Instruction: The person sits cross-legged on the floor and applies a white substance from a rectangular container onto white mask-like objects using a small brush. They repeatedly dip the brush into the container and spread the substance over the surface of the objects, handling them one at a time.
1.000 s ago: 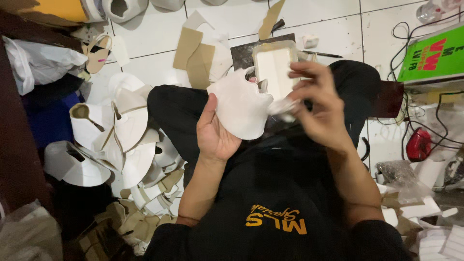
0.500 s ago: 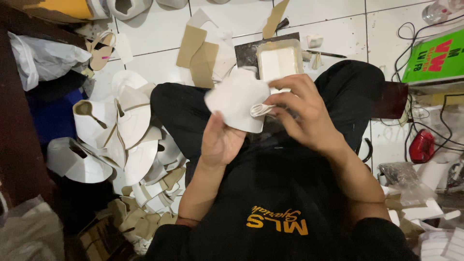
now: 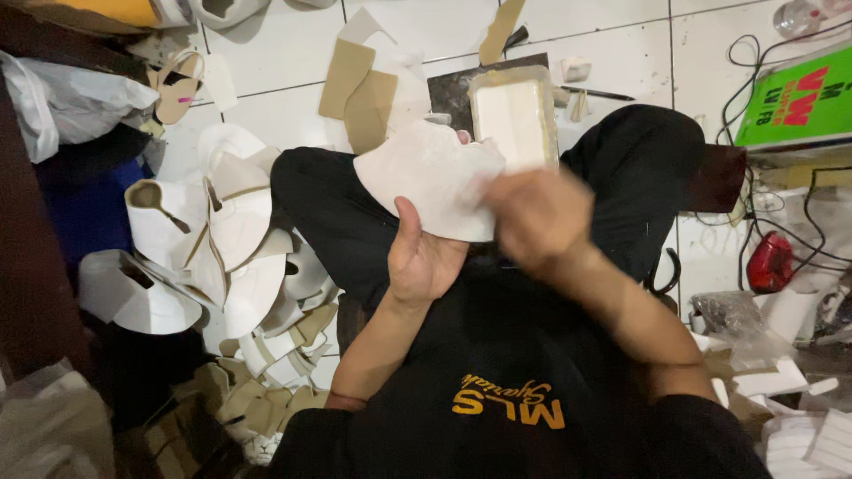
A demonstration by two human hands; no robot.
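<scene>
White, thin sheet material: the cut white piece sat above the lap, near frame centre, held up at about 12 o'clock from the left hand. Left grip was clamped on its lower edge, thumb on the near face, fingers hidden behind. Right hand lay at the piece's 3 o'clock edge, motion-blurred; could not tell whether its grip was closed on the piece or only brushing it.

Handling, as judged: light, flexible, slightly curved rather than flat, probably foam or thin leatherette. Likely to flop if pinched at one corner; best taken along an edge with thumb across the face, as the left hand did. Not fragile, not slippery-looking.

A pale rectangular tray lay on the floor at 12 o'clock beyond the knees; a heap of white shoe parts at 9 o'clock.

Against the frame half a second earlier: the right hand had slid lower on the piece's right side, and more of the tray showed.
</scene>
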